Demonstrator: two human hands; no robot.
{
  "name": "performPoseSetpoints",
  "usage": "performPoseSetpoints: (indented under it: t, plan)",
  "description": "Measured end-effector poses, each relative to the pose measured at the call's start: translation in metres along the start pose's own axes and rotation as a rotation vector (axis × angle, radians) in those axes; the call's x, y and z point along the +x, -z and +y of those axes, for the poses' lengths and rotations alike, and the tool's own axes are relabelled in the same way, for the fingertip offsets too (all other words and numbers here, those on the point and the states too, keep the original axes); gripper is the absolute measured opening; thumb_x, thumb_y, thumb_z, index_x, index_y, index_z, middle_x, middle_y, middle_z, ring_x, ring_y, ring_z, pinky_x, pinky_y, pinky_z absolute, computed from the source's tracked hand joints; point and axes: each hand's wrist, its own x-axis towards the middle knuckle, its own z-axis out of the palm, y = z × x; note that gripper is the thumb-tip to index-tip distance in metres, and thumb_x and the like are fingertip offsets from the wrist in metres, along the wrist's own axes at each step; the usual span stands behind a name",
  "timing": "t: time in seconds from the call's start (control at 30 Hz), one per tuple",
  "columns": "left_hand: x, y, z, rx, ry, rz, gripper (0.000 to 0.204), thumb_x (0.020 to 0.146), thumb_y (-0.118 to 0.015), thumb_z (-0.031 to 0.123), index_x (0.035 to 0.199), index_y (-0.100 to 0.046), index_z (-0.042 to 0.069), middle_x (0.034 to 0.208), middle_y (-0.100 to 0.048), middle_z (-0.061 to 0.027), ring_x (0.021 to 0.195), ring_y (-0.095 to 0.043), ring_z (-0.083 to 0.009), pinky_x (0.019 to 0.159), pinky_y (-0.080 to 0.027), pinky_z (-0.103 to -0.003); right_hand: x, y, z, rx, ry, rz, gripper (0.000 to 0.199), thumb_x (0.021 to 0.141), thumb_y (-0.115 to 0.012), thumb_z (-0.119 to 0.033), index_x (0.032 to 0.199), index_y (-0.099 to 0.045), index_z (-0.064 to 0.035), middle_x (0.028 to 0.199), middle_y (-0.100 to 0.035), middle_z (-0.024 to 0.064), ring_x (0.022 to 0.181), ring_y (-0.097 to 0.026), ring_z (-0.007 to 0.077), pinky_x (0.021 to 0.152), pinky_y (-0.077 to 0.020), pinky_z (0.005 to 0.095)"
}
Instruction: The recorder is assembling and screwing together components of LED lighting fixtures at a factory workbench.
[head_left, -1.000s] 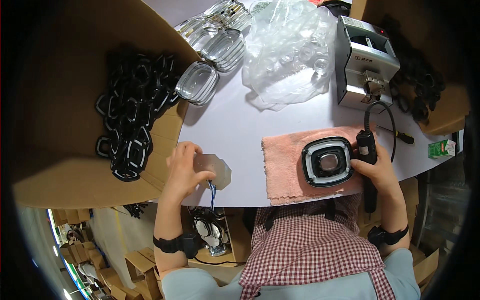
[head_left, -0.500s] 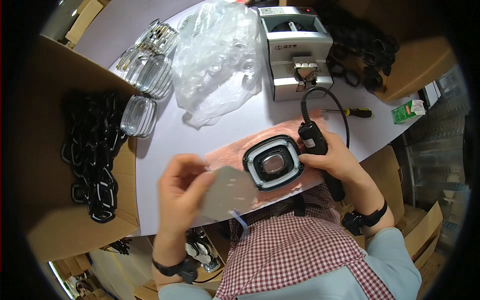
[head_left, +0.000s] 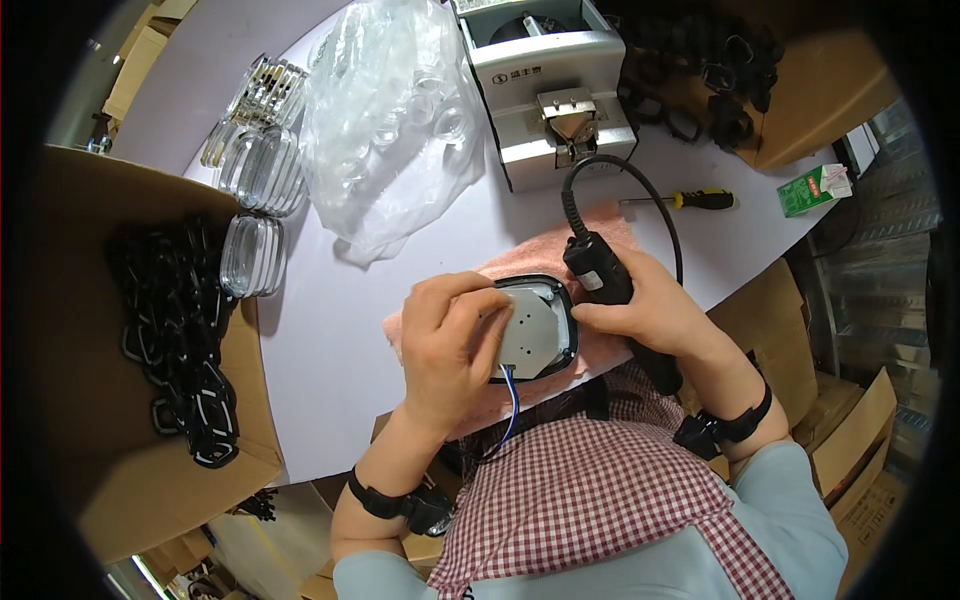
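Grey plate (head_left: pixel 529 331) seems mid-seating on frame (head_left: pixel 571 336), needing alignment; left hand (head_left: pixel 447 338) pinches it, right hand (head_left: pixel 651 311) beside frame grips corded tool (head_left: pixel 597 267).

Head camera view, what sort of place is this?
Probably a small assembly workshop: an open cardboard box holds many similar black frames, a silver machine stands on the table, and the right hand grips a black corded tool.

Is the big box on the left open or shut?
Open: the cardboard box has no lid over it, and a heap of black frames shows inside.
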Motion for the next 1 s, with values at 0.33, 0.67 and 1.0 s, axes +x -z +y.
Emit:
performPoseSetpoints:
  t: [0.33,0.67,1.0]
  plan:
    - [-0.001,0.018,-0.005,-0.04,-0.074,-0.161,0.04,0.076,-0.083,0.032,0.106,-0.072,0.006,0.112,-0.066,-0.0096,0.103,-0.062,-0.0302,0.092,-0.047,-0.042,-0.001,-0.008,-0.009,0.048,-0.059,-0.006,0.049,0.078,-0.086,-0.028,0.111,-0.065,0.0014,0.093,-0.064,0.0041,0.086,-0.059,0.013,0.078,-0.0497,0.0295]
    - [-0.067,0.119,0.0,-0.069,0.429,-0.331,0.091,0.062,-0.092,0.04,0.137,-0.055,0.003,0.13,-0.055,-0.0179,0.124,-0.052,-0.0379,0.107,-0.043,-0.046,-0.003,-0.02,-0.015,-0.1,-0.035,0.079,0.058,0.074,-0.088,-0.032,0.115,-0.067,0.0035,0.097,-0.07,0.0087,0.088,-0.066,0.0169,0.08,-0.0531,0.0313]
    - [-0.092,0.152,-0.026,-0.228,0.818,-0.277,0.022,0.077,-0.083,0.005,0.09,-0.065,0.0,0.08,-0.066,-0.0009,0.075,-0.06,-0.0094,0.073,-0.05,-0.026,0.0,-0.021,-0.009,-0.063,0.015,0.072,0.056,0.075,-0.088,-0.029,0.115,-0.067,0.0036,0.097,-0.07,0.0085,0.088,-0.065,0.0166,0.08,-0.0536,0.0306]
